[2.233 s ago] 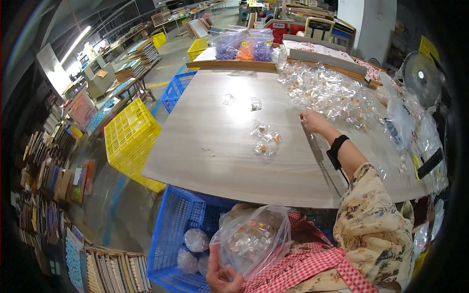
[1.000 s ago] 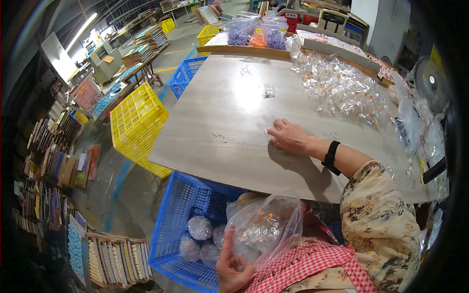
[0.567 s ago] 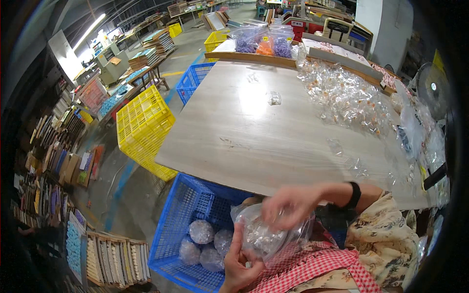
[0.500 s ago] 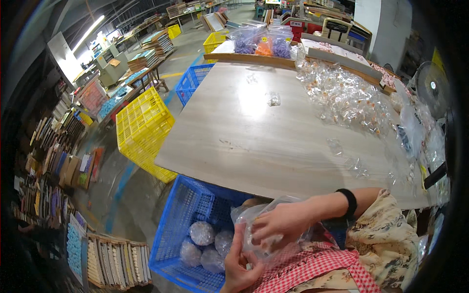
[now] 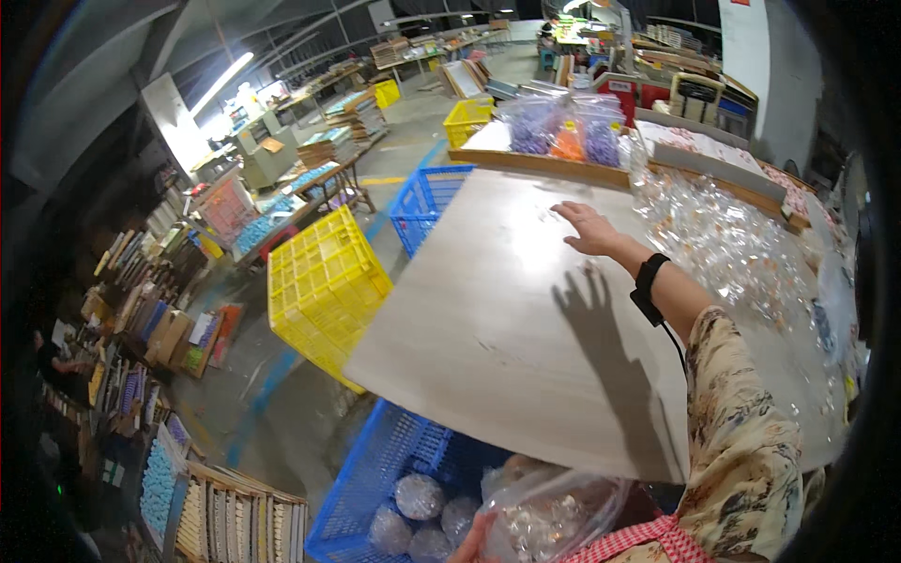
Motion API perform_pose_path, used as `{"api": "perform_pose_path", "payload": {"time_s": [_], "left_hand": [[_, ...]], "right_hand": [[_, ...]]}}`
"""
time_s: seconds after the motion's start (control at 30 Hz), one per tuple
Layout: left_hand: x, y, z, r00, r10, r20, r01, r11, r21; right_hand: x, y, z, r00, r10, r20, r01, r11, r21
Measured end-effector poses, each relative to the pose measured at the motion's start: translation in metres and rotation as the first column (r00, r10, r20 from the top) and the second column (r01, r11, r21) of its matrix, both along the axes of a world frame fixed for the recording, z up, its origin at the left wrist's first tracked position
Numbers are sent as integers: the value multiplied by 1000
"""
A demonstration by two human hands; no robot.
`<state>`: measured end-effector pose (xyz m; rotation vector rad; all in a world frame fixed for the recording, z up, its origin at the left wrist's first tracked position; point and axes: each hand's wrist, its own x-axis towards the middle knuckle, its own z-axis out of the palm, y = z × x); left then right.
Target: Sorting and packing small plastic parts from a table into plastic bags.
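OK so, quick rundown w/ the table [image 5: 469, 366] as the ref pt. R hand [image 5: 584, 231] hung above its far half, fingers spread well apart, shadow falling across the surface toward the near edge. Black wristband [image 5: 648, 281] on that arm had a thin cable [image 5: 678, 347] trailing off it. L hand [image 5: 476, 539] was just below the near edge, mostly cut off from view, but the bit that showed was clamped on the side of a clear bag [image 5: 601, 502]. Bag sat right by the near edge too, w/ a bunch of tiny clear packets [image 5: 540, 524] inside.

As for clutter: a big heap of small wrapped packets [image 5: 727, 235] took up the table's R side, lots of shiny film w/ orangey bits, and the R forearm [image 5: 680, 300] cut across in front of some of it. Far edge was walled off by a brown tray [image 5: 535, 169] w/ zip bags [image 5: 568, 139] of purple + orange bits, plus a grey-sided box [image 5: 718, 169] w/ pink bits further R.

By the table's near-L corner was a blue crate [image 5: 361, 469] holding approx 4 clear round bundles [image 5: 419, 495], just beside the bag. Yellow crate [image 5: 324, 286] stood tilted off the table's L side, another blue crate [image 5: 408, 211] near the far-L corner.
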<state>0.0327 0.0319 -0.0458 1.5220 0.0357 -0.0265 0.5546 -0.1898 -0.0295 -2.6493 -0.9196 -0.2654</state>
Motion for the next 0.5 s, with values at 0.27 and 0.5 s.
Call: {"api": "perform_pose_path", "payload": {"time_s": [0.27,0.5], "left_hand": [[-7,-2,-3,975,207,-83,-200,976,83],[5,4,-7,977,170,-129,-173,985,-8]], "right_hand": [[74,55,-34,901,-414,-129,360,881,-307],[75,64,-52,987,150,-48,-157,968,-195]]}}
